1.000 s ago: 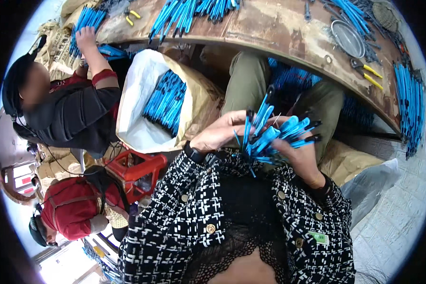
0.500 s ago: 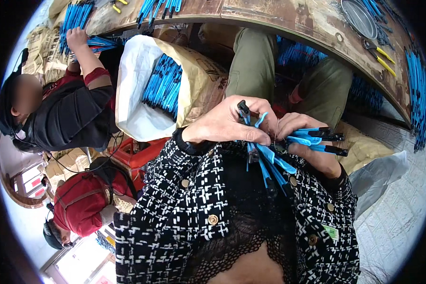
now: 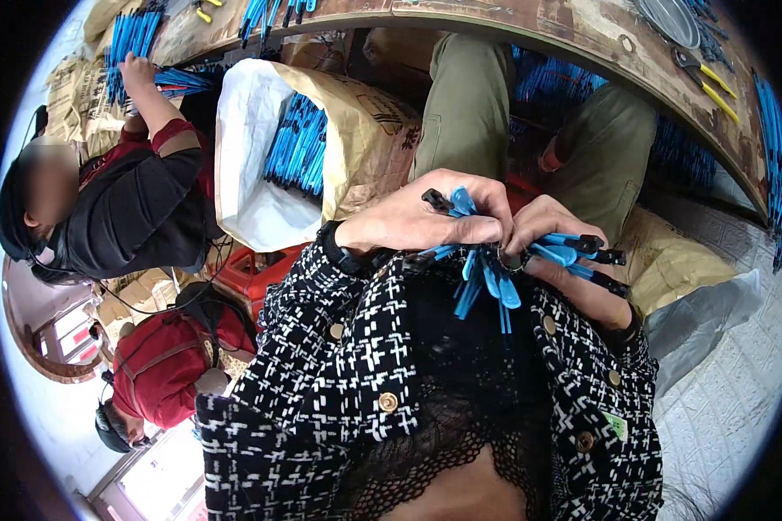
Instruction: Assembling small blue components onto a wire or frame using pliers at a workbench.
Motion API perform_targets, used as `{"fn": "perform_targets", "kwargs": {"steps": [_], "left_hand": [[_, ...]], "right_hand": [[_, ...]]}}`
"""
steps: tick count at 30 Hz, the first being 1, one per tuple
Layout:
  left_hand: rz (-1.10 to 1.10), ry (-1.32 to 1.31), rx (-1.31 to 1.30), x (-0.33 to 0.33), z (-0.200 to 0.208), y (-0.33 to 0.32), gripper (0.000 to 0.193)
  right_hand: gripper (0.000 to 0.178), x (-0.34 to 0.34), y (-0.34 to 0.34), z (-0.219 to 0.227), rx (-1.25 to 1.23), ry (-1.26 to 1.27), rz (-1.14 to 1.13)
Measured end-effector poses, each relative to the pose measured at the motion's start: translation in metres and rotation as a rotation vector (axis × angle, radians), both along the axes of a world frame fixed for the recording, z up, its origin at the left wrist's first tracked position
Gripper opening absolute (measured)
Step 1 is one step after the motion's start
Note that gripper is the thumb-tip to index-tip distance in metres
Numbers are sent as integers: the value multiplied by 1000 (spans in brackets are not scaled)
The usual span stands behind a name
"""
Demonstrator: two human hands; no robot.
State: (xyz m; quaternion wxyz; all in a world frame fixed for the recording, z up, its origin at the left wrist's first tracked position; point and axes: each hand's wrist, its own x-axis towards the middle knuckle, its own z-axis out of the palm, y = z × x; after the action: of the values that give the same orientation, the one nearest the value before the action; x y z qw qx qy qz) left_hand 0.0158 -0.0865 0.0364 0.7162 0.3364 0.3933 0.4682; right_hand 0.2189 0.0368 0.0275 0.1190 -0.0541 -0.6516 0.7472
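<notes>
My left hand (image 3: 421,213) and my right hand (image 3: 543,224) meet in front of my chest, fingertips pinched close together. From under the left fingers hang several slim blue plastic pieces (image 3: 500,286). A black-tipped end (image 3: 439,201) pokes up above the left thumb. More blue pieces with black ends (image 3: 565,253) fan out to the right from my right hand, held between its fingers. A thin wire or ring seems to join the pieces where the fingertips meet, but the fingers hide most of it.
An open sack (image 3: 369,113) full of blue pieces (image 3: 295,148) stands left of my knees. A worn wooden table (image 3: 530,22) ahead bears yellow-handled cutters (image 3: 712,87), a grey dish (image 3: 672,24) and blue bundles. A co-worker's hand (image 3: 136,76) touches pieces at left; another person (image 3: 169,365) sits behind.
My hands have drawn closer together at the fingertips. The hanging blue pieces have swung round and bunched under my left hand. The view has shifted slightly.
</notes>
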Motion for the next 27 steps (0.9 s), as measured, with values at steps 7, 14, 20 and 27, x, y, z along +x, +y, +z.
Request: {"fn": "perform_targets", "kwargs": {"steps": [7, 14, 20, 27], "left_hand": [[48, 106, 53, -1, -1, 5, 16], [105, -114, 9, 0, -25, 9, 22], [170, 117, 59, 8, -17, 1, 40], [12, 244, 97, -3, -17, 10, 33]], "right_hand": [[17, 2, -2, -5, 28, 11, -111], [19, 0, -12, -26, -119, -43, -358], [19, 0, -10, -28, -207, -31, -393], [24, 3, -10, -24, -225, -102, -349]]}}
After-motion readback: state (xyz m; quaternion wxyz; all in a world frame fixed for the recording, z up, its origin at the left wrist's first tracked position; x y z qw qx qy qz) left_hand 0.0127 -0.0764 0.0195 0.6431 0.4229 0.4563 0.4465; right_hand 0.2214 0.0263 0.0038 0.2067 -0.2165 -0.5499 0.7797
